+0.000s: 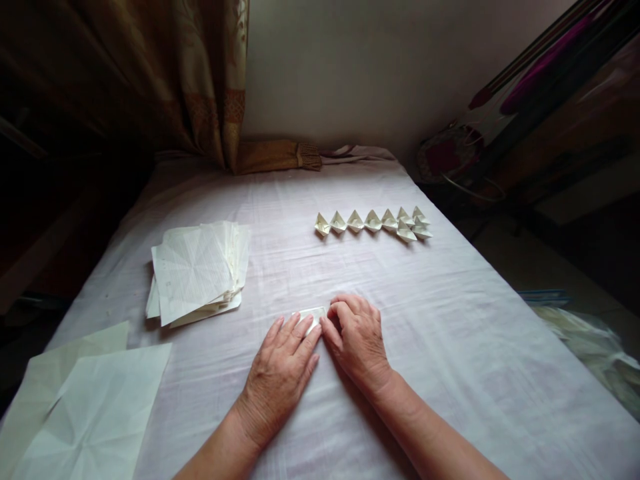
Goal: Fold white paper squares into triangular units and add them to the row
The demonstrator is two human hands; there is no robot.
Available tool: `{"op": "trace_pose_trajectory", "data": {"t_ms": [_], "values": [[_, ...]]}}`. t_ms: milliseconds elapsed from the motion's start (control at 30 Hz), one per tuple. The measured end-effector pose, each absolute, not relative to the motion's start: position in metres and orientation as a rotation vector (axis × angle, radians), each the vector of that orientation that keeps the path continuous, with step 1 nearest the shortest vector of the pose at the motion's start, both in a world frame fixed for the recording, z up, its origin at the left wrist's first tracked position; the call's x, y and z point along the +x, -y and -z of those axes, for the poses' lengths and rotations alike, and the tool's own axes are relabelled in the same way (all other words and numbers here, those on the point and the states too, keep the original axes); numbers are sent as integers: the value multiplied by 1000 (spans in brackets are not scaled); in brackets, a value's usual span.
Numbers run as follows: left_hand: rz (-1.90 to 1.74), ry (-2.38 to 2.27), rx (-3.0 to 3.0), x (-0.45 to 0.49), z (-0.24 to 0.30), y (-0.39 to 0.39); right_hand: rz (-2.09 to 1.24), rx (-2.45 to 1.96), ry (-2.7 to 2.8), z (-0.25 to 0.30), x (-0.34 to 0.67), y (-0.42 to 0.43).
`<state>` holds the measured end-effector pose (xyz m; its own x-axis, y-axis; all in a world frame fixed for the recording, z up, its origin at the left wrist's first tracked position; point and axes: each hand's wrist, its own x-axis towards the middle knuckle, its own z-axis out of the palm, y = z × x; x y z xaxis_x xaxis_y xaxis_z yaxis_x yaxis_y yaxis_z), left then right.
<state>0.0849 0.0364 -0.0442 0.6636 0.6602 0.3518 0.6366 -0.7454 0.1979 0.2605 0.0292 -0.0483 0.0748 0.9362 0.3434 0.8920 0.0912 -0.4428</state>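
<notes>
A small piece of folded white paper (313,313) lies on the cloth in the middle, partly hidden by my fingers. My left hand (281,360) rests flat over its left part, fingers stretched out. At the paper's right edge my right hand (357,339) is closed, thumb and fingertips pinched together against it. Farther back to the right stand several small folded paper boats (373,221) in a row, with a few doubled up at the right end. A stack of creased paper sheets (195,270) lies to the left of my hands.
Two larger creased sheets (100,407) overlap at the near left. A pale sheet (450,373) covers the bed-like surface. Brown curtain (220,93) hangs at the back left, its end resting on the far edge. Plastic-wrapped items (595,340) sit beyond the right edge.
</notes>
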Motion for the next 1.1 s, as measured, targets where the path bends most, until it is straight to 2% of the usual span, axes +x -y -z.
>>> {"op": "trace_pose_trajectory", "data": {"t_ms": [1100], "values": [[-547, -1126, 2842, 84, 49, -36, -382, -1742, 1735, 45, 274, -10]]}}
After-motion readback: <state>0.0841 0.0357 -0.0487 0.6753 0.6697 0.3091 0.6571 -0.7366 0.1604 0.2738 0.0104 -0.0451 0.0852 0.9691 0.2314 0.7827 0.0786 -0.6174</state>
